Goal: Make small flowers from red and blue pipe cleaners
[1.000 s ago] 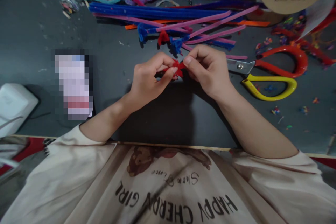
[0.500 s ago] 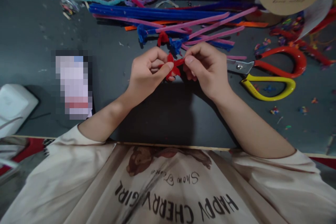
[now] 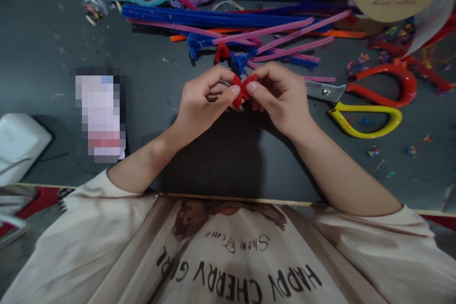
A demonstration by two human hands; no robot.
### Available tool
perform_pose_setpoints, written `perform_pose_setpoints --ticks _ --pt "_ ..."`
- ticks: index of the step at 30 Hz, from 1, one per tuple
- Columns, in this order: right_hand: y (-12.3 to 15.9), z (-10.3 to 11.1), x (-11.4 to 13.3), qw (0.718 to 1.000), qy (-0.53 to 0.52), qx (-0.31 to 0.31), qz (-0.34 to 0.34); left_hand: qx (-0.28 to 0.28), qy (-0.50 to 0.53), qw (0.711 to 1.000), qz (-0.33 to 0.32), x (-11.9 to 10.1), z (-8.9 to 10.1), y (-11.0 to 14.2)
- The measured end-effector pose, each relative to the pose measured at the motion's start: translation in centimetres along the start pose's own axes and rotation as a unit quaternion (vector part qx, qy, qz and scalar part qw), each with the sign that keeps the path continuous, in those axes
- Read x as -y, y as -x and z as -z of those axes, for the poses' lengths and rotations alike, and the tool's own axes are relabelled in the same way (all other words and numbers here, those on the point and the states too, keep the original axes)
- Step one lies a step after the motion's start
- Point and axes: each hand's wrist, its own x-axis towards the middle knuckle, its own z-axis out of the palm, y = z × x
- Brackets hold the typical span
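Between my two hands is a red pipe cleaner (image 3: 245, 90), bent into a small looped shape partly hidden by the fingertips. My left hand (image 3: 210, 95) pinches its left side between thumb and fingers. On its right side, the thumb and forefinger of my right hand (image 3: 280, 97) are closed. Just beyond the fingertips lie a small red bent piece (image 3: 223, 51) and a blue twisted pipe cleaner piece (image 3: 240, 61) joined to a pink stem. Another blue twisted piece (image 3: 194, 45) sits farther left.
Scissors (image 3: 377, 86) with red and yellow handles lie right of my right hand. Blue pipe cleaners (image 3: 213, 16) and pink ones (image 3: 285, 31) spread across the far side. A ribbon spool (image 3: 374, 4) stands at far right. A blurred phone (image 3: 101, 114) and white charger-like block (image 3: 23, 145) are at left.
The red pipe cleaner's right arm, stretched out straight before, is now folded in toward the middle. My hands have come closer together.
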Motion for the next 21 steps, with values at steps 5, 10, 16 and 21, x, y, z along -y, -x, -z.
perform_pose_setpoints --ticks 5,10,16,21 --pt "0.0 0.23 -0.11 0.999 -0.031 0.022 0.02 -0.029 0.005 0.999 -0.041 -0.04 0.01 -0.07" --pt "0.01 0.22 -0.15 0.999 -0.034 0.009 0.016 -0.054 0.018 0.998 -0.004 0.28 -0.22 -0.36" --pt "0.09 0.08 -0.22 0.999 -0.019 0.027 -0.034 -0.088 0.032 0.996 0.01 -0.02 -0.44 -0.3" --pt "0.12 -0.01 -0.24 0.998 -0.038 0.021 -0.046 -0.097 0.015 0.995 -0.029 -0.09 -0.47 -0.23"
